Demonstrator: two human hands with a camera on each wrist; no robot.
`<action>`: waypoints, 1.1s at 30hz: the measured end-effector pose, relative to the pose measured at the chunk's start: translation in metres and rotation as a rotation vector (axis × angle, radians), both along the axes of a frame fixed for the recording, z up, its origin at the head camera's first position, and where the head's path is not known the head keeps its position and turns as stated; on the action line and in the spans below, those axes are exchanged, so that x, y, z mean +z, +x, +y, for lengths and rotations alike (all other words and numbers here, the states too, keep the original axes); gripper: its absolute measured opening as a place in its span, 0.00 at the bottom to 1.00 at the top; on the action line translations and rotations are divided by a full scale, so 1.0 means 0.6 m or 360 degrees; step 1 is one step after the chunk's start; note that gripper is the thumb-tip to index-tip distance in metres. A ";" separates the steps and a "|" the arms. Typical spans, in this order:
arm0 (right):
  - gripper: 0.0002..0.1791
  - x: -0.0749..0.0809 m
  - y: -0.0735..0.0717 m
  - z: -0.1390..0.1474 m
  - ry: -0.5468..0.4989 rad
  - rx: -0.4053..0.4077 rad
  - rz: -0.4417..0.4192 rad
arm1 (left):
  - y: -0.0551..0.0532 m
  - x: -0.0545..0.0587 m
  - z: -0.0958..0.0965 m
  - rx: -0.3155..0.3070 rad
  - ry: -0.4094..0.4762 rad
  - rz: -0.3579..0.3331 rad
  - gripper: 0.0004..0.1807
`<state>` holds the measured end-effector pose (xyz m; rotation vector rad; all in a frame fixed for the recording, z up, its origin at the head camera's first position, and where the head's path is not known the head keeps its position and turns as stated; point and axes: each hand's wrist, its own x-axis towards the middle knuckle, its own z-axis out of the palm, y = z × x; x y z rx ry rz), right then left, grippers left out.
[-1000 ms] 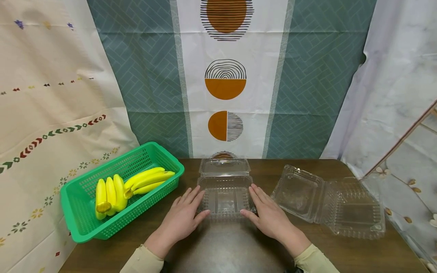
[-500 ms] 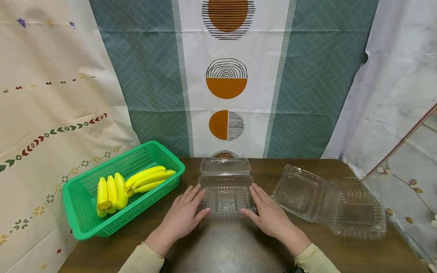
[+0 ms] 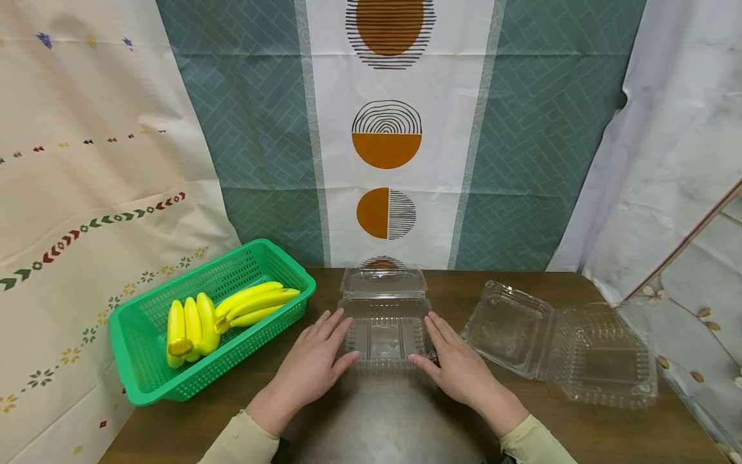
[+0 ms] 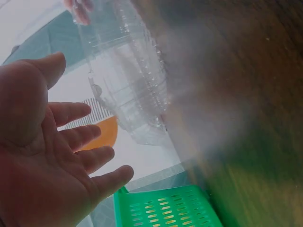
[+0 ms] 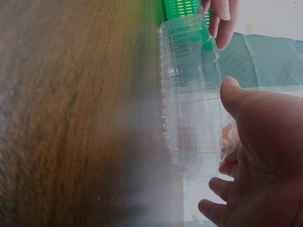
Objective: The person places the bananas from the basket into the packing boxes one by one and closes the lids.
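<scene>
A clear plastic clamshell container (image 3: 385, 335) sits on the table in front of me, its lid (image 3: 382, 281) folded back toward the curtain. My left hand (image 3: 313, 357) is at the container's left side, fingers extended forward and thumb spread toward its near corner. Opposite it, my right hand (image 3: 460, 367) lies along the right side, fingertips right at the rim. In the left wrist view the fingers of the left hand (image 4: 57, 142) are spread apart with nothing in them. The right wrist view shows the thumb of the right hand (image 5: 265, 142) close to the container's upper edge.
To the left stands a green perforated basket (image 3: 211, 374) with two bunches of bananas, one upright bunch (image 3: 192, 328) and one lying bunch (image 3: 257, 304). A second open clamshell container (image 3: 556, 345) lies at the right. Patterned curtains (image 3: 261, 129) hang behind the brown table (image 3: 371, 419).
The head view has shifted very slightly, so the scene sits a little further right. Both hands keep their places beside the container.
</scene>
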<state>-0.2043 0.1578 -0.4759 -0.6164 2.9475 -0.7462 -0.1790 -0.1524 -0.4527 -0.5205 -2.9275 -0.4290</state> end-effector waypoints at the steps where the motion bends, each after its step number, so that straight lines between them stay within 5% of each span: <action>1: 0.54 -0.001 0.000 0.000 0.0001 -0.0002 0.0000 | 0.001 0.002 0.000 -0.0007 -0.0004 0.0014 0.40; 17: 0.54 -0.002 0.002 -0.003 -0.0009 -0.0023 0.0002 | 0.012 0.042 -0.021 -0.0030 -0.0074 0.0186 0.41; 33: 0.53 -0.003 0.002 -0.004 0.0000 -0.0032 0.0016 | 0.017 0.068 -0.063 0.0061 -0.0046 0.0280 0.41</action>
